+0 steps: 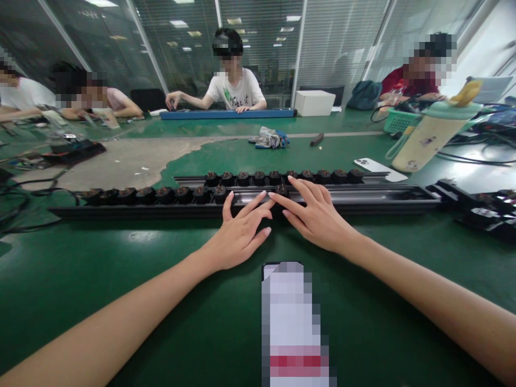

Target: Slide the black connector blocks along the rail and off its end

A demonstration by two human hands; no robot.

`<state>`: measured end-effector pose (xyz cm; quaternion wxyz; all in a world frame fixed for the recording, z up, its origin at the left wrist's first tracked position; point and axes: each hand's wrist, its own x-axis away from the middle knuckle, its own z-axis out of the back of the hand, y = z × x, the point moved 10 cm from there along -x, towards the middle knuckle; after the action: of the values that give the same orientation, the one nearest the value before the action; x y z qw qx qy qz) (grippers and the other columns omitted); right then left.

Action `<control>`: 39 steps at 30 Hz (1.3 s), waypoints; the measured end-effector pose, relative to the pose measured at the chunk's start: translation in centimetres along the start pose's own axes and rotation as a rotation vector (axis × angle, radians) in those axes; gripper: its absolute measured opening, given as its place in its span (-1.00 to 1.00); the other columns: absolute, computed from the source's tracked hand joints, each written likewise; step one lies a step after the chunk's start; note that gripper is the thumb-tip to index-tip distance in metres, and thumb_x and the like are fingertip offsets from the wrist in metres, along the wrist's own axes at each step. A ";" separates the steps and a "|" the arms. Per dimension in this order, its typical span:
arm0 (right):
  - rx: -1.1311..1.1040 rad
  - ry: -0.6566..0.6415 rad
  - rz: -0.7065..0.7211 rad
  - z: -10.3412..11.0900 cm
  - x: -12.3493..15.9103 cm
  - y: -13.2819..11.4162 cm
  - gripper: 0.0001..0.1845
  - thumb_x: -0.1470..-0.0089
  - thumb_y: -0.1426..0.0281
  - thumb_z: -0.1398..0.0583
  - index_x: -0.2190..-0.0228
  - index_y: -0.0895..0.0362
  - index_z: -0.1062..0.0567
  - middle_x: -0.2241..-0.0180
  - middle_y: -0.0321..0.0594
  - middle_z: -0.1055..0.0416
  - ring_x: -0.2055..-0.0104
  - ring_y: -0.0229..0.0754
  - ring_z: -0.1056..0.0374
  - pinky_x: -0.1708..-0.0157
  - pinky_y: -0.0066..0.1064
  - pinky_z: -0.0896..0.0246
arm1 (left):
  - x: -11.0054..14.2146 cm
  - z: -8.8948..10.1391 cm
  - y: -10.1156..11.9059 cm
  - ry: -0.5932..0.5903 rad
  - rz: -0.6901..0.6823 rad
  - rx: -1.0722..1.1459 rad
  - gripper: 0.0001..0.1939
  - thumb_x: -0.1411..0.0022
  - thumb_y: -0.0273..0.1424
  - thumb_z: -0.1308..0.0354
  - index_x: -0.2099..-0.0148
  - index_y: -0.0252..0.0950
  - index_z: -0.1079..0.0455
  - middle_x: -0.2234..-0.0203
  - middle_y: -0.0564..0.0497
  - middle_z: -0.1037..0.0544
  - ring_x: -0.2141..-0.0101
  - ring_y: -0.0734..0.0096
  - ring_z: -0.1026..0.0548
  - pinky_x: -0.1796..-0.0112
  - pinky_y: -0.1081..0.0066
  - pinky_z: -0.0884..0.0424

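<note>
A long black channel [189, 210] lies crosswise before me, with a row of round black socket modules [165, 194] along its left part. My left hand [244, 231] is over the channel's front edge, fingers spread, near the rightmost module of that row. Opposite it, my right hand [316, 215] reaches in with its fingers stretched out around a single black module [282, 190] in the channel. Whether the fingertips press on that module is hard to see. Behind lies a second black channel [379, 176] with its own row of modules [259, 177].
A phone [294, 312] lies in front of me, another white phone [381, 169] behind the channels. Gloves [269, 138], a tumbler [433, 134] and a green basket [397, 121] stand farther back. Black parts [484, 209] lie right, cables left. Co-workers sit across the table, one [236, 88] at a blue bar.
</note>
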<state>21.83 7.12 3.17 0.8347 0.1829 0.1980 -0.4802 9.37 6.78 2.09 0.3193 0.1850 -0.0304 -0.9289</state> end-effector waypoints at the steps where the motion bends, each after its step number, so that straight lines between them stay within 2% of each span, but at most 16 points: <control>1: 0.013 -0.003 -0.009 -0.1 0.0 0.2 -0.43 -0.38 0.26 0.05 -0.36 -0.12 -0.26 -0.43 0.00 0.01 -0.41 0.10 0.04 -0.28 0.06 0.04 | 0.0 0.1 0.1 0.009 -0.003 0.001 -0.81 -0.56 -0.29 0.17 -0.09 -0.15 -0.20 -0.43 -0.08 -0.17 -0.45 0.29 -0.02 -0.36 -0.15 0.62; 5: 0.087 0.015 -0.005 0.3 0.1 0.3 -0.43 -0.35 0.34 0.02 -0.33 -0.13 -0.30 -0.39 -0.10 -0.12 -0.38 0.12 -0.01 -0.30 0.13 0.14 | 0.2 0.9 -0.1 0.079 0.017 -0.011 -0.80 -0.55 -0.33 0.17 -0.10 -0.17 -0.21 -0.41 -0.12 -0.21 -0.42 0.31 -0.11 -0.39 -0.09 0.51; 11: 0.192 0.072 0.010 1.3 0.2 0.4 -0.52 -0.31 0.43 0.01 -0.18 0.03 -0.44 -0.29 -0.09 -0.31 -0.33 0.08 -0.09 -0.33 0.12 0.30 | 0.4 1.2 -0.8 0.117 0.073 -0.050 -0.76 -0.54 -0.31 0.15 -0.11 -0.20 -0.26 -0.38 -0.17 -0.27 -0.40 0.23 -0.15 -0.39 -0.11 0.41; 17: 0.205 0.110 -0.025 1.7 0.4 1.8 -0.62 -0.32 0.44 -0.01 -0.07 0.10 -0.46 -0.13 -0.05 -0.44 -0.18 0.01 -0.21 -0.22 0.01 0.20 | 0.8 2.5 -1.1 0.206 0.103 -0.202 -0.74 -0.50 -0.31 0.08 -0.07 -0.25 -0.35 -0.41 -0.27 -0.15 -0.42 0.08 -0.10 -0.39 -0.15 0.26; 21: 0.196 0.143 -0.037 2.1 0.4 2.6 -0.69 -0.34 0.44 0.01 0.02 0.11 -0.47 -0.04 -0.09 -0.50 -0.10 -0.05 -0.25 -0.13 -0.08 0.13 | 1.1 3.4 -2.0 0.278 0.189 -0.285 -0.74 -0.47 -0.29 0.04 -0.05 -0.27 -0.39 -0.41 -0.29 -0.14 -0.43 -0.02 -0.05 -0.39 -0.16 0.22; 28: 0.133 0.148 -0.097 2.3 0.6 3.9 -0.72 -0.35 0.44 0.00 0.11 0.10 -0.50 0.07 -0.14 -0.53 -0.03 -0.08 -0.28 -0.06 -0.12 0.09 | 1.5 3.4 -3.8 0.300 0.288 -0.317 -0.57 -0.44 -0.25 0.03 -0.22 -0.39 -0.28 -0.41 -0.41 -0.08 -0.44 -0.14 0.02 -0.38 -0.19 0.13; 33: 0.082 0.130 -0.120 2.2 0.7 4.5 -0.70 -0.36 0.44 0.01 0.10 0.11 -0.50 0.05 -0.10 -0.52 -0.01 -0.07 -0.31 -0.07 -0.11 0.05 | 1.7 3.9 -4.3 0.312 0.330 -0.333 -0.45 -0.43 -0.23 0.04 -0.31 -0.49 -0.18 -0.40 -0.47 -0.07 -0.44 -0.19 0.05 -0.38 -0.18 0.11; 39: -0.019 0.144 -0.142 2.0 0.8 5.3 -0.66 -0.37 0.35 0.00 -0.04 0.17 -0.45 0.06 -0.04 -0.53 -0.01 -0.04 -0.36 -0.03 -0.13 -0.05 | 1.7 3.9 -4.9 0.314 0.370 -0.358 -0.32 -0.44 -0.20 0.06 -0.38 -0.64 -0.06 -0.38 -0.53 -0.10 -0.43 -0.19 0.04 -0.39 -0.15 0.12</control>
<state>27.17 8.03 5.07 0.7840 0.1943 0.2745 -0.5219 3.86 9.36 4.31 0.5115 0.2586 0.1503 -0.8055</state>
